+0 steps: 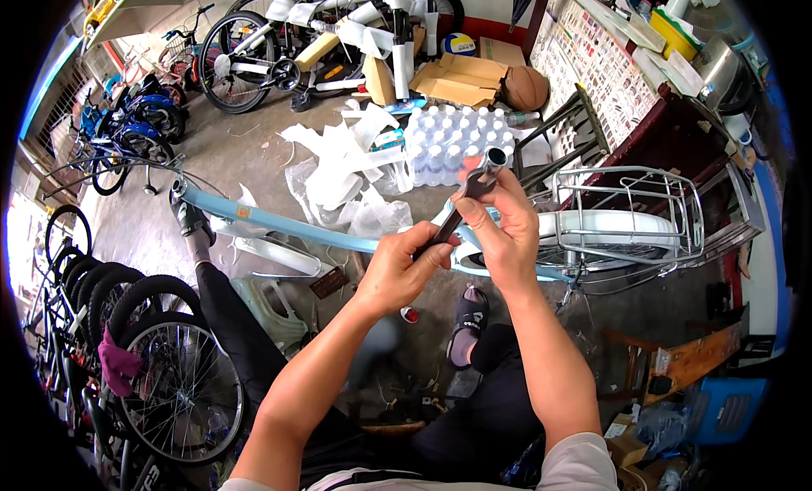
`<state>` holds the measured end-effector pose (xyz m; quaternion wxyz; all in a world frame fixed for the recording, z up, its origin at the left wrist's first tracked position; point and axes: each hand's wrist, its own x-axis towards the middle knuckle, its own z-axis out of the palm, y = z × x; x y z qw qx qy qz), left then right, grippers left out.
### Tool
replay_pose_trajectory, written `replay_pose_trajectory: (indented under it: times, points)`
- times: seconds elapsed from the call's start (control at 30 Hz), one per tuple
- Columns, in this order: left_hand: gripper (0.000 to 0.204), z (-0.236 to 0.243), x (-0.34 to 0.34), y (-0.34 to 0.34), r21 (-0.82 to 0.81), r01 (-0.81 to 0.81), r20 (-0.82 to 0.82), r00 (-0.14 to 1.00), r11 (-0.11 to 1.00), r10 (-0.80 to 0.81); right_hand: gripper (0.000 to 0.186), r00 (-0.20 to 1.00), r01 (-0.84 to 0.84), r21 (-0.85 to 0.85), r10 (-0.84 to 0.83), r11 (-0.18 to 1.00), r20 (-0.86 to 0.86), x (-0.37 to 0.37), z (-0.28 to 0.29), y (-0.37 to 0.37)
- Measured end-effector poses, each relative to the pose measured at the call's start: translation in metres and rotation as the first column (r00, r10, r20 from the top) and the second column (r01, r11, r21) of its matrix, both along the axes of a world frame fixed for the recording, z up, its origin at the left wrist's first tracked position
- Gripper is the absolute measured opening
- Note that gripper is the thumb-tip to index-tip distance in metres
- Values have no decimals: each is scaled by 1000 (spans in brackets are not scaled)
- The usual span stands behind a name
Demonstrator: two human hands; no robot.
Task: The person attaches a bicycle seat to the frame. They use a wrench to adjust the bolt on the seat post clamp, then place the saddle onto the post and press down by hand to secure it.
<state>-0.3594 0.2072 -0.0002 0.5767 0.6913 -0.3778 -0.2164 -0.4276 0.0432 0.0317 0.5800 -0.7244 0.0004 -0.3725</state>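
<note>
My left hand point(401, 269) is closed around the handle of a dark wrench point(451, 226). The wrench slants up and to the right, its jaw end at a shiny metal tube point(496, 158) with an open round top. My right hand point(510, 235) is wrapped round that tube, its thumb beside the wrench jaw. Both hands are above the light-blue bicycle frame point(288, 223), which stretches across from left to right. Fingers hide the tube's lower part, and I cannot tell whether it is joined to the frame.
A rear wheel with white fender point(605, 224) and metal rack point(626, 195) lies at right. Bottled-water packs point(452, 144) and plastic wrapping point(338, 165) are beyond the frame. Several bicycle wheels point(182, 389) stand at left. A pale plastic stool point(269, 309) is below the frame.
</note>
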Motion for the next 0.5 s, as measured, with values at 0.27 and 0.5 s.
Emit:
replay_pose_trajectory:
  times: [0.27, 0.5]
  points:
    - [25, 40, 9, 30, -54, -293, 59, 953, 955, 296, 25, 950, -313, 294, 294, 903, 107, -5, -2, -23]
    - [35, 118, 8, 22, -92, -153, -98, 985, 984, 144, 47, 940, -328, 224, 340, 918, -17, -1, -9, -38]
